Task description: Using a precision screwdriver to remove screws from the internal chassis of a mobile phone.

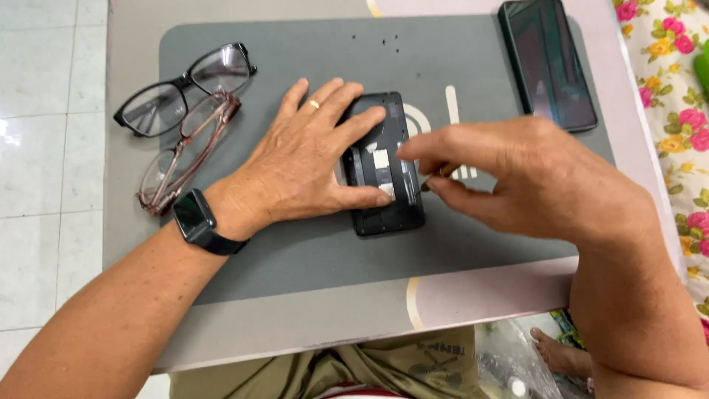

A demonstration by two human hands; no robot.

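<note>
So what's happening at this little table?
A person is working on an opened phone that lies on a grey mat. The left hand presses flat on it to steady it, while the right hand pinches a small thin tool at its edge. Two pairs of glasses lie to the left, and another dark phone sits at the far right.

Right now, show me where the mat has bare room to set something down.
Bare mat: the near strip below the opened phone, and the far middle between the black glasses and the dark phone, bar some tiny specks. Crowded: the left hand and right hand over the opened phone.
</note>
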